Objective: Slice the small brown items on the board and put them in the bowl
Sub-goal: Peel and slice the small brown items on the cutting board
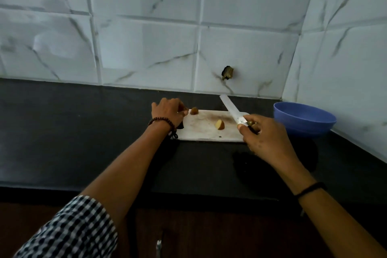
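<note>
- Head view: your right hand was clenched round the handle of the knife, its blade pointing to 11 o'clock past the far edge of the board.
- Your left hand sat curled at the board's 9 o'clock end, just beside a brown piece. I cannot tell whether it pinched anything.
- A cut half lay mid-board, and the bowl stood at 3 o'clock.
- You probably needed to pin that piece steady, fingertips tucked back, before the blade came down.
</note>
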